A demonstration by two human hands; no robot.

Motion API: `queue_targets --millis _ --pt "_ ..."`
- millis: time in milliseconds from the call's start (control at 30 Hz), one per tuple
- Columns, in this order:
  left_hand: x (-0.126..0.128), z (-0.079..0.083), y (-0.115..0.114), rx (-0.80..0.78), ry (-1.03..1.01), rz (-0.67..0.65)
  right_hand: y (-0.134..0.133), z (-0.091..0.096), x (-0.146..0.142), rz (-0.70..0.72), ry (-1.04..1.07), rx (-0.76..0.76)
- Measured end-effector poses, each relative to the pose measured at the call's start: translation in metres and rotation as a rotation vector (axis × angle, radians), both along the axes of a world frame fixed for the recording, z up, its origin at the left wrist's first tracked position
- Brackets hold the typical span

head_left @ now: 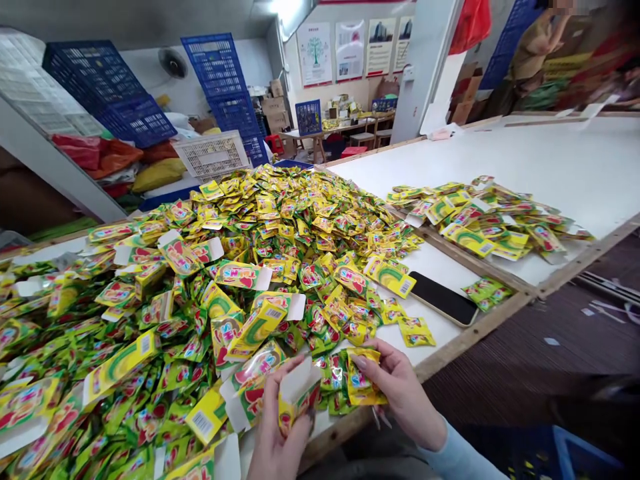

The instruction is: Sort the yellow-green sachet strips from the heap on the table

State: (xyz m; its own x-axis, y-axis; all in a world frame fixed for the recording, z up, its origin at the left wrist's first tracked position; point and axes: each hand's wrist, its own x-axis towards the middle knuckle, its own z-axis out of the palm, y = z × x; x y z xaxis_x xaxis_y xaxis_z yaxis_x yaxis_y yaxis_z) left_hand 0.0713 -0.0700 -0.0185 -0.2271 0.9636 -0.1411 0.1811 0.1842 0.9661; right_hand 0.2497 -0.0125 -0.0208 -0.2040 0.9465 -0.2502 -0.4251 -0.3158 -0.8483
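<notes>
My left hand [279, 433] grips a small yellow carton [296, 393] with its white flap standing open, low at the table's near edge. My right hand [395, 387] pinches a yellow and green sachet [361, 381] just to the right of the carton's open mouth. Both hands sit at the front of a large heap of sachets and open cartons [225, 267] that covers the white table [440, 267].
A black phone [443, 299] lies flat right of the heap. A smaller pile of sachets [485, 217] sits on the adjoining table. Blue crates [220, 80] stack at the back. Another person [540, 47] stands far right. A blue crate [575, 453] is on the floor.
</notes>
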Motion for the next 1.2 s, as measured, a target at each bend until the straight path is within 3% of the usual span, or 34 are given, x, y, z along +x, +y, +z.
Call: queue_targets --millis 100,233,300,367,500,633,733,900,1067,1200 --pt "0.007 0.0 -0.008 -0.185 -0.295 -0.126 -0.001 0.022 -0.002 -0.055 -0.088 0.162" --pt "0.02 0.008 -0.01 -0.284 -0.515 -0.405 0.001 0.045 -0.003 -0.003 -0.389 0.686" --pt "0.022 0.011 -0.008 -0.257 -0.546 -0.408 0.001 0.049 -0.002 0.104 -0.484 0.873" --pt "0.022 0.011 -0.006 -0.22 -0.561 -0.389 -0.001 0.05 0.0 0.173 -0.531 0.962" --pt "0.02 0.007 -0.004 -0.195 -0.531 -0.411 -0.003 0.048 0.004 0.232 -0.585 0.976" --pt "0.021 0.009 -0.006 -0.253 -0.557 -0.467 0.002 0.05 0.009 0.456 -0.701 0.917" --pt "0.02 0.01 -0.006 -0.213 -0.544 -0.465 0.005 0.053 0.014 0.58 -0.767 0.919" --pt "0.02 0.007 -0.005 -0.207 -0.501 -0.529 0.006 0.061 0.021 0.581 -0.78 0.865" --pt "0.027 0.001 -0.004 -0.165 -0.343 -0.579 -0.004 0.07 0.018 0.703 -1.085 0.998" --pt "0.023 0.0 -0.001 -0.204 -0.348 -0.662 -0.001 0.064 0.01 0.691 -1.05 1.146"
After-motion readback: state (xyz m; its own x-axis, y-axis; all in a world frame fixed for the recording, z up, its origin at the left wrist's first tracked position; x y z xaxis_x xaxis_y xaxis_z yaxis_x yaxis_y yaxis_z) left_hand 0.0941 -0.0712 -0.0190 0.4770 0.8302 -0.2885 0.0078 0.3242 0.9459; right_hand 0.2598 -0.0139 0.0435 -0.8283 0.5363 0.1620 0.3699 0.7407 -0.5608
